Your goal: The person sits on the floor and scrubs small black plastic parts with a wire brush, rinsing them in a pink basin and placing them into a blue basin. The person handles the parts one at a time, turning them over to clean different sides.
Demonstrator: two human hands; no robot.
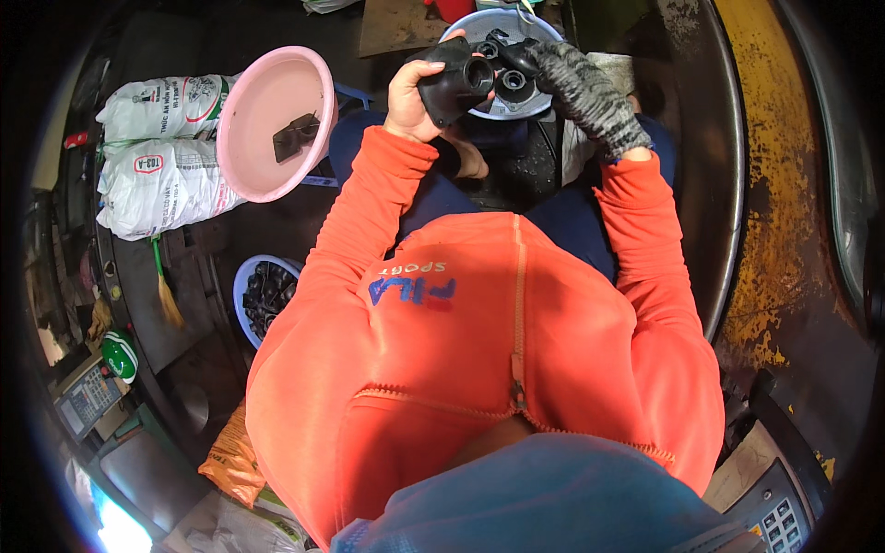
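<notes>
My bare left hand (411, 103) is closed round a black moulded plastic part (455, 85). The part has a round, collared opening on its right side and a small lug at its lower edge. To its right, my right hand (590, 97) wears a grey-and-black knitted glove. Its fingers are curled over a dark, rounded plastic part (522, 57) above the basket; the glove hides some of the grip. Below both hands, a light-blue basket (537, 26) contains several black parts (513, 81) with round collars.
A pink basin (241, 103) at the left has a dark rectangular part (295, 136) in it. White printed sacks (159, 189) lie beside it. Lower down are a blue tub (241, 288) of black pieces and a small broom (168, 295). A worn yellow machine panel (770, 203) rises at the right.
</notes>
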